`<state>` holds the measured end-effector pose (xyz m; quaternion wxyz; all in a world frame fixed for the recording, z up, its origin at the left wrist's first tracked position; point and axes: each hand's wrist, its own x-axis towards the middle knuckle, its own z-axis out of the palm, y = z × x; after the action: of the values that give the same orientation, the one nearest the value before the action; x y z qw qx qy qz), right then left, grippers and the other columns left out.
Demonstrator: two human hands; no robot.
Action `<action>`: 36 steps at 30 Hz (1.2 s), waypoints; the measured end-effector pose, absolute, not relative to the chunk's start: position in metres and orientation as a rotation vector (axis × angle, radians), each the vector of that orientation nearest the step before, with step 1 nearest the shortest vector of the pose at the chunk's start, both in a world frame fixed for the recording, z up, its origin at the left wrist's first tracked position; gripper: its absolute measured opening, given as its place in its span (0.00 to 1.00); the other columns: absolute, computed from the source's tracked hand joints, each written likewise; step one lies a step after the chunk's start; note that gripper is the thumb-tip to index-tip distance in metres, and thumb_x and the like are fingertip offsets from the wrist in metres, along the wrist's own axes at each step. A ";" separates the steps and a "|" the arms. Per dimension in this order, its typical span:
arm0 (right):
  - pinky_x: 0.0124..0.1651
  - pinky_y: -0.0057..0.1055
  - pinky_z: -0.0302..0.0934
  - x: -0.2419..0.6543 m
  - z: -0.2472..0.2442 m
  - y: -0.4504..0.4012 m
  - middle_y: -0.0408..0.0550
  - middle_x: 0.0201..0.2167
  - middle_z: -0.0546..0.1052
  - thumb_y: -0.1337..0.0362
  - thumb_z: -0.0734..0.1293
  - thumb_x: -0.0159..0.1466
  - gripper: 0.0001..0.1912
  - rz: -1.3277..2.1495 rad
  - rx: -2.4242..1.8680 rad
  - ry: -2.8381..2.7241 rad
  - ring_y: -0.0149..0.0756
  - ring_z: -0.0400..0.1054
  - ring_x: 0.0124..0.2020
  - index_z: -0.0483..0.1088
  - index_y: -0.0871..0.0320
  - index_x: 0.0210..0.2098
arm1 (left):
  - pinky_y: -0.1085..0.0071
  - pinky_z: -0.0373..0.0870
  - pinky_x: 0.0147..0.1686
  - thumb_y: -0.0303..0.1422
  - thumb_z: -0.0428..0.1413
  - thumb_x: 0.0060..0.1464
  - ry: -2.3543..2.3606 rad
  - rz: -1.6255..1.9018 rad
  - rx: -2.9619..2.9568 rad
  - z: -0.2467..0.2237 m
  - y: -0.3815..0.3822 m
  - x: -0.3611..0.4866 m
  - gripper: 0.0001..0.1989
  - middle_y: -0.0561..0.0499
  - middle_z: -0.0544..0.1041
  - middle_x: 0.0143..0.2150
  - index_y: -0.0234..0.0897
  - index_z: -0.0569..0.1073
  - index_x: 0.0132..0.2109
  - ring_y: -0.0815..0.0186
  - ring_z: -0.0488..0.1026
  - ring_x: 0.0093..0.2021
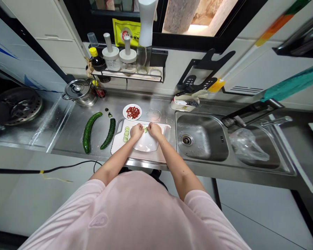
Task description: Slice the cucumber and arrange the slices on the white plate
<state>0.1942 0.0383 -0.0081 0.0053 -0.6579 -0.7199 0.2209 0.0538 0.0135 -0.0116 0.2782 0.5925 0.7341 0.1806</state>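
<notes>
Both my hands meet over the far rim of a white plate [145, 145], which lies on a white cutting board [118, 146]. My left hand [137, 131] is closed, its fingertips pinched at the small green pieces between the hands. Opposite it, my right hand [154, 130] is also closed, with a pale green cucumber slice [145, 131] at its fingertips. The fingers partly hide these pieces. A row of overlapping cucumber slices [126, 134] lies on the board left of the plate. Beyond the board stands a small white dish [125, 111] of chopped red pieces.
A whole cucumber [88, 133] and a cut one [109, 133] lie left of the board, with dark end pieces [110, 115] behind. A lidded steel pot [80, 93] stands farther back. The sink [203, 137] is at right. Seasoning jars [111, 58] line a wall rack.
</notes>
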 end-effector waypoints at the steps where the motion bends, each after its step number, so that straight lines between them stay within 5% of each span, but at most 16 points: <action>1: 0.39 0.27 0.55 0.194 -0.008 0.039 0.53 0.40 0.76 0.57 0.60 0.65 0.14 0.686 -2.067 -2.257 0.37 0.68 0.40 0.71 0.58 0.42 | 0.72 0.60 0.33 0.29 0.54 0.48 1.976 0.476 1.594 -0.011 0.014 0.054 0.08 0.52 0.77 0.33 0.43 0.73 0.37 0.65 0.71 0.35; 31: 0.41 0.27 0.55 0.196 -0.003 0.030 0.54 0.43 0.75 0.62 0.57 0.66 0.12 0.669 -2.013 -2.261 0.38 0.68 0.43 0.67 0.58 0.46 | 0.71 0.62 0.38 0.29 0.53 0.52 1.984 0.403 1.688 -0.004 0.011 0.054 0.12 0.49 0.76 0.37 0.42 0.72 0.44 0.63 0.71 0.38; 36: 0.40 0.28 0.55 0.199 -0.004 0.020 0.54 0.44 0.74 0.61 0.57 0.67 0.12 0.606 -2.073 -2.210 0.38 0.68 0.42 0.66 0.57 0.46 | 0.68 0.63 0.43 0.28 0.48 0.56 1.890 0.451 1.930 -0.006 -0.001 0.051 0.14 0.45 0.72 0.43 0.41 0.73 0.47 0.60 0.68 0.46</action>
<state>0.1993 0.0200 -0.0037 0.0259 -0.6707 -0.7149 0.1961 0.0505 -0.0012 -0.0065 0.2001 0.6904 0.6762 0.1613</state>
